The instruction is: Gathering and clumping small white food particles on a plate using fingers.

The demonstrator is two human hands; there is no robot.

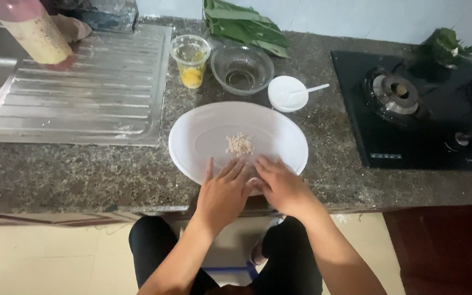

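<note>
Plate (203,136): white, oval, lying flat at the near edge of the stone surface (83,175), its long axis running left to right across the view. A small heap of pale crumbs (240,144) sits near its centre. Left hand (223,192) and right hand (281,184) rest palm-down, side by side, on the near rim, fingers extended towards the crumbs; neither is closed around anything. Judged rigid, smooth and light; slippery if wet. Best held at opposite ends of the rim. A glass bowl (242,69) stands beyond.
</note>
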